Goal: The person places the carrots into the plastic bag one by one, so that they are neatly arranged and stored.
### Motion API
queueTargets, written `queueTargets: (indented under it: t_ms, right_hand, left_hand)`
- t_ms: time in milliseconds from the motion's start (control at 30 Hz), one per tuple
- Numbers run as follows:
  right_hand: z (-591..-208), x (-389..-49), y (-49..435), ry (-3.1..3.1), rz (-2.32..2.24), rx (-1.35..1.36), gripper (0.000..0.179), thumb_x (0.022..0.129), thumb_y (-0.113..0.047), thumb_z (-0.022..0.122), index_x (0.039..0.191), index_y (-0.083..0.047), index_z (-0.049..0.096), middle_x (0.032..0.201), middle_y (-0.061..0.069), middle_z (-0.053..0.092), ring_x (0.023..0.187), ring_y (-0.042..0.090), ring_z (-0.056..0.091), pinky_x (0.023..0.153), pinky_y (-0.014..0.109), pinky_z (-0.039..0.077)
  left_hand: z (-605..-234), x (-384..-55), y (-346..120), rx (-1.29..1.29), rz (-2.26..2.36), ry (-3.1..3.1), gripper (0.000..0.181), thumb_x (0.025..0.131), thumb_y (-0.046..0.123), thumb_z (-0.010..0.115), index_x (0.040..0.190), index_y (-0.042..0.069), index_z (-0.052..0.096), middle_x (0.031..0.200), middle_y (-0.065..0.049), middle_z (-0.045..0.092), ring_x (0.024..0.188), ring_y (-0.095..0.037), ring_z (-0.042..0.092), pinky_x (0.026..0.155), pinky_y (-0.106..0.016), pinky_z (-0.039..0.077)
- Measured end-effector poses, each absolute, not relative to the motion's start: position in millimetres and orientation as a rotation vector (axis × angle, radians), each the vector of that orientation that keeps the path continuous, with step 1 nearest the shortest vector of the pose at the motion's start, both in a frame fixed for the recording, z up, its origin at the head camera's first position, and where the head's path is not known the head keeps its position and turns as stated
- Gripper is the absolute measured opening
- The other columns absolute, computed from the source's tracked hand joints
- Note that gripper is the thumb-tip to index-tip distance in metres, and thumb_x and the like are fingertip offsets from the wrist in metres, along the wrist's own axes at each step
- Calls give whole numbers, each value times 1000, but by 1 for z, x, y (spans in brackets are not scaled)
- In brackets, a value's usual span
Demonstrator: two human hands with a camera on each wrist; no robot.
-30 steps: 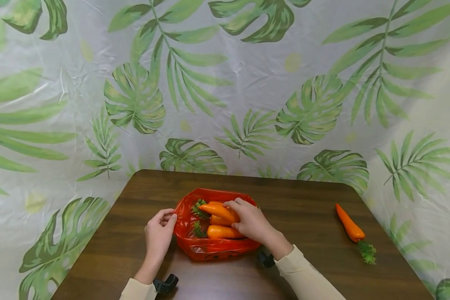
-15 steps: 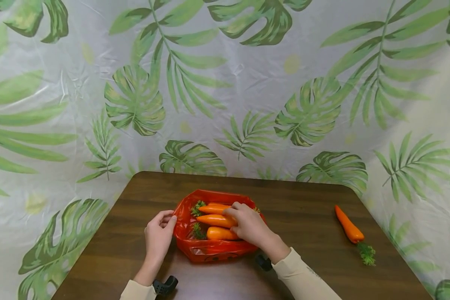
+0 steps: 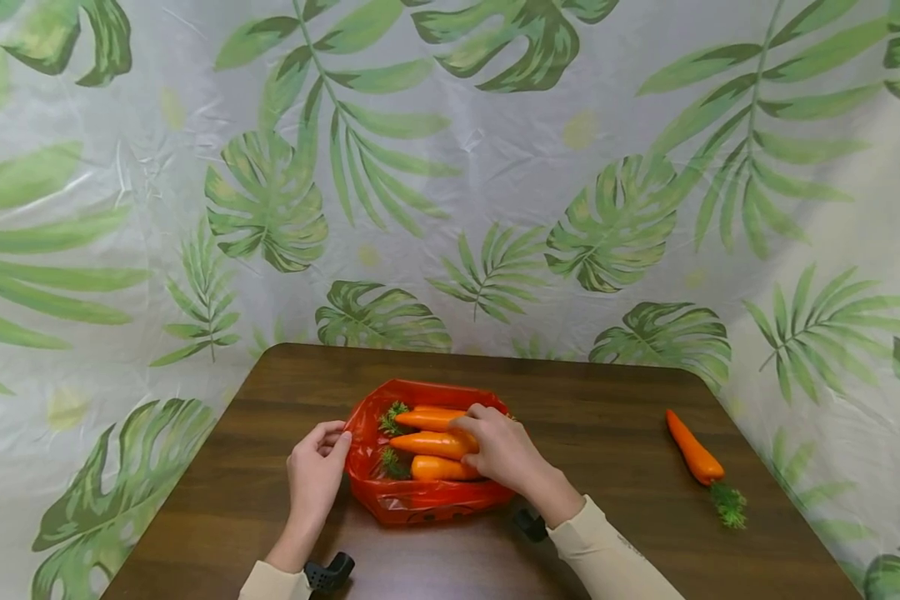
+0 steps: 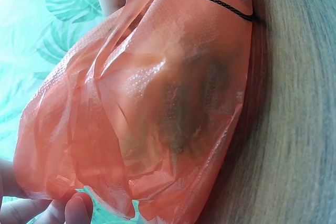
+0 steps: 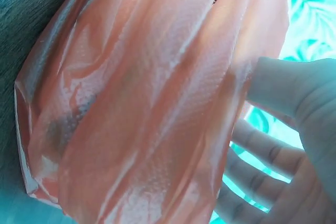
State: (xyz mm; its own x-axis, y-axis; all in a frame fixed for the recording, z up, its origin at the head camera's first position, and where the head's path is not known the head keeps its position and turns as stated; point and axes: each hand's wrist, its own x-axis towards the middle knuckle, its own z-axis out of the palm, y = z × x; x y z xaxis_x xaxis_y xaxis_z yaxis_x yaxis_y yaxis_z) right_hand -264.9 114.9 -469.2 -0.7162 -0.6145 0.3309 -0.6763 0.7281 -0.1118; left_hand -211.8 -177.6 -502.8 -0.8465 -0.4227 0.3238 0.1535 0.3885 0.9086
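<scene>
A red plastic bag (image 3: pixel 397 500) lies on the table with its mouth spread, several orange carrots inside. My left hand (image 3: pixel 318 471) pinches the bag's left rim between thumb and fingers; the left wrist view shows its fingertips (image 4: pixel 79 208) at the film. Inside the mouth, my right hand (image 3: pixel 506 450) has thumb and fingers around the thick end of the middle carrot (image 3: pixel 423 443), which lies between a back carrot (image 3: pixel 420 418) and a front carrot (image 3: pixel 437 469). The right hand covers that thick end. In the right wrist view, bag film (image 5: pixel 147 103) hides the carrots.
A single carrot (image 3: pixel 693 454) with green leafy top (image 3: pixel 729 504) lies on the right of the brown wooden table (image 3: pixel 585 400). Behind the table hangs a leaf-patterned sheet (image 3: pixel 495 183). Dark bands (image 3: pixel 330 573) are on the wrists.
My right hand has lowered the carrot from above the others to lie between them in the bag, its tip shifting slightly left. My left hand has stayed at the rim.
</scene>
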Motion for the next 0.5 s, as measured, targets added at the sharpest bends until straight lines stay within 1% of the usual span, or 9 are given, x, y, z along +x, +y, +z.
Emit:
queueTargets:
  t_ms: [133,300,367,500]
  right_hand:
    - [-465,-260,115,-2671,349,999,52,75,-24,90,123,-22,70,105,-4,59,89,17,58,69,35,54]
    - [-455,-254,122,-2676,442,982,53,76,-21,90,124,-19,70,107,-2,61,81,13,53,65,31,50]
    - [-451,-253,126,-2671,476,955,53,76,-20,90,124,-19,70,108,-2,62,81,12,52,65,30,49]
    - [-443,-253,136,-2672,525,880,51,77,-20,88,124,-20,69,108,-6,60,85,14,58,68,32,50]
  left_hand:
    - [-502,-211,-178,228,-1478,-2143,13,93,12,72,105,8,76,86,-7,73,71,-19,62,59,-22,51]
    - [-503,-210,-178,228,-1477,-2143,12,93,12,72,105,9,76,86,-7,73,71,-19,62,59,-22,51]
    - [-503,-211,-178,224,-1478,-2141,13,93,12,72,105,9,76,86,-7,73,72,-19,63,60,-22,52]
    - [-503,-211,-178,224,-1485,-2137,13,94,12,72,106,9,76,87,-7,73,72,-19,63,60,-22,52]
